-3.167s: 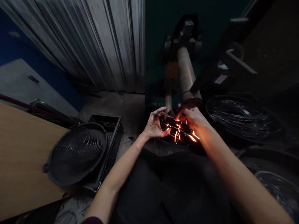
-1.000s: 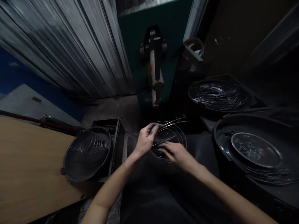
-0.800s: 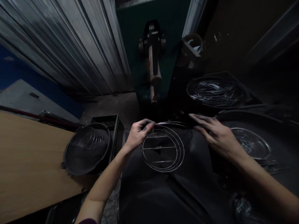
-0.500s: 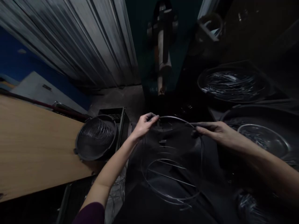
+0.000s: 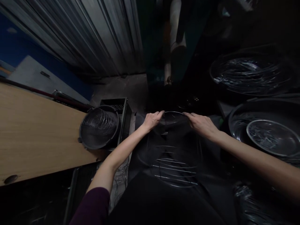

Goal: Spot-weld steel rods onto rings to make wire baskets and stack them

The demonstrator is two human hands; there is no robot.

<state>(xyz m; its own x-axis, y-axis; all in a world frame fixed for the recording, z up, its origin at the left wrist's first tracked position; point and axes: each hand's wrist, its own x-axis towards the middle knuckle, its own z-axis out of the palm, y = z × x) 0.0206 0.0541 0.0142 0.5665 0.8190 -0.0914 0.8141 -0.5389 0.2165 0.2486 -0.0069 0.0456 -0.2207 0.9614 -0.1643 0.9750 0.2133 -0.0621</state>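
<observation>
A thin metal wire ring (image 5: 173, 112) spans between my hands, its top arc bright and its lower part faint against the dark background. My left hand (image 5: 152, 120) is closed on the arc's left side, thumb and fingers pinched. Opposite it, my right hand (image 5: 202, 124) grips the right side of the same ring. Below them, over the dark cloth of the lap, are more curved wires and several straight crossbars (image 5: 174, 167). Whether these bars join the held ring I cannot tell.
At left, a round black basin (image 5: 92, 137) of wire rings stands by a dark crate (image 5: 127, 117) and a wooden board (image 5: 42, 131). A machine (image 5: 175, 25) rises ahead. Basins of wire pieces (image 5: 248, 75) and a metal bowl (image 5: 284, 137) are at right.
My hands have come closer together along the ring's top arc, the right one moving inward and slightly up. The surroundings have shifted with the head's motion.
</observation>
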